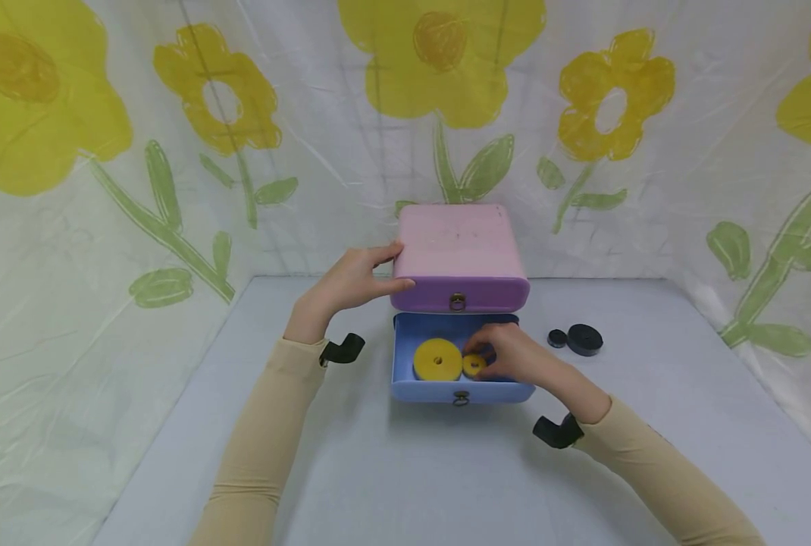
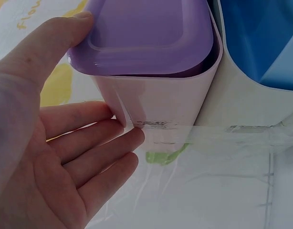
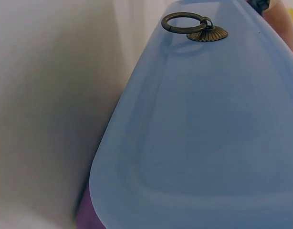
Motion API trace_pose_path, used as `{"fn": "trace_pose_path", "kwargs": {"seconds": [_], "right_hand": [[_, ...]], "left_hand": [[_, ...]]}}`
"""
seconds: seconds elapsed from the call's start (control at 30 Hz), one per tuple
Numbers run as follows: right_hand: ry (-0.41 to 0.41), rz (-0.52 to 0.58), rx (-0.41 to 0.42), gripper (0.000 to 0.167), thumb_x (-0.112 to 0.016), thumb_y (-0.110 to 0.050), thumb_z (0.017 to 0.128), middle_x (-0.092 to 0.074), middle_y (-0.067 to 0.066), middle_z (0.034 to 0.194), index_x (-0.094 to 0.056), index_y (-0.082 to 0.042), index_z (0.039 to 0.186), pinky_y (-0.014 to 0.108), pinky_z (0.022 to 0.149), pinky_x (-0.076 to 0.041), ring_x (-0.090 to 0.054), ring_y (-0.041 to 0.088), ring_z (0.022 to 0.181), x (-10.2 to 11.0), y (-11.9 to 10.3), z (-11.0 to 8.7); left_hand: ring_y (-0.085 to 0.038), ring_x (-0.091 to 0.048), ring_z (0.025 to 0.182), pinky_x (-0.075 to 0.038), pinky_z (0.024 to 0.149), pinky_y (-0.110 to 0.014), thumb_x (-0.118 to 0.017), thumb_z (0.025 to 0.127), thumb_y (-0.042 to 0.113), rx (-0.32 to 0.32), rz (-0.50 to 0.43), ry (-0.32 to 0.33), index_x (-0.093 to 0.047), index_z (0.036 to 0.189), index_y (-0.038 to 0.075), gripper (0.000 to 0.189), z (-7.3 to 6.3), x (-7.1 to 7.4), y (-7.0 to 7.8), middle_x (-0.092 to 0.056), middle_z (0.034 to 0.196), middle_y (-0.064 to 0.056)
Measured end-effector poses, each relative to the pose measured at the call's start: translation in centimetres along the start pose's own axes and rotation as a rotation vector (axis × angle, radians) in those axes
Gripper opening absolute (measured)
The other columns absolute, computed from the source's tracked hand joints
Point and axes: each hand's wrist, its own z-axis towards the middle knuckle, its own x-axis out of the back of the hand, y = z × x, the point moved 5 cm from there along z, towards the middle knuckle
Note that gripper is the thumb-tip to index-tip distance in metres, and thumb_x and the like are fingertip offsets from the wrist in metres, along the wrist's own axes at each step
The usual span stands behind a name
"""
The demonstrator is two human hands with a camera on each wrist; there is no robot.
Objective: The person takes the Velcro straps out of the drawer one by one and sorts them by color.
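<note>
My left hand [image 1: 354, 282] lies against the left side of the upper pink drawer box [image 1: 456, 239]. Its thumb touches the edge of the purple drawer front [image 2: 137, 36], and the other fingers reach along the pink side, fairly straight. Below, a blue drawer [image 1: 402, 356] is pulled out. My right hand [image 1: 515, 355] reaches into it and pinches a small yellow disc [image 1: 474, 365] with a centre hole. A larger yellow disc [image 1: 437, 359] lies just left of that. In the right wrist view the blue drawer front [image 3: 208, 119] hides my right fingers.
Two black discs, a small one [image 1: 557, 338] and a larger one [image 1: 585, 340], lie on the table [image 1: 460, 478] right of the drawers. A brass ring pull [image 3: 184, 23] hangs on the blue front. Behind stands a white sheet [image 1: 324, 152] painted with yellow flowers.
</note>
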Motion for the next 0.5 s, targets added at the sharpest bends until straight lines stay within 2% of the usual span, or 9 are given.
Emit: {"fn": "trace_pose_path", "kwargs": {"seconds": [0.27, 0.5], "right_hand": [[0.024, 0.000, 0.024, 0.032, -0.082, -0.010, 0.071, -0.072, 0.003, 0.096, -0.072, -0.006, 0.102, 0.029, 0.078, -0.058, -0.069, 0.016, 0.087, 0.3, -0.2, -0.2], [0.021, 0.025, -0.026, 0.030, -0.079, -0.012, 0.076, -0.071, 0.002, 0.098, -0.071, -0.007, 0.104, 0.029, 0.080, -0.057, -0.069, 0.016, 0.090, 1.1, -0.3, -0.7]], "left_hand": [[-0.016, -0.041, 0.135, -0.036, 0.111, -0.036, -0.066, 0.081, 0.057, -0.013, 0.000, 0.005, -0.037, 0.147, 0.015, 0.083, 0.0, 0.0, 0.1, -0.043, 0.147, -0.004], [-0.017, -0.040, 0.136, -0.036, 0.111, -0.037, -0.065, 0.081, 0.058, -0.004, 0.001, 0.002, -0.037, 0.147, 0.015, 0.084, 0.0, 0.0, 0.0, -0.042, 0.147, -0.004]]}}
